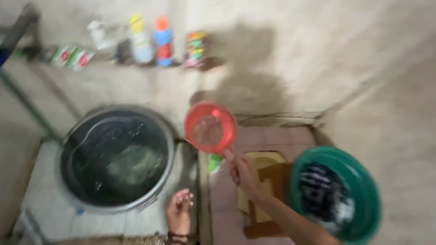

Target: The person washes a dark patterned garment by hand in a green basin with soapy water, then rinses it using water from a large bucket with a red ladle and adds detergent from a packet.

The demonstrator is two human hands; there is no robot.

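right hand (241, 172): clenched on red dipper (210, 127) handle, dipper raised between black tub (117, 158) and green basin (333, 196)
left hand (179, 211): released, fingers loosely curled, near tub rim
basin: dark laundry inside, just right of right forearm
ledge: bottles (153, 39) lined along wall
frame: blurred

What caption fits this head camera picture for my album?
Right hand lifts a red dipper between a big dark water tub and a green basin; left hand hangs open.
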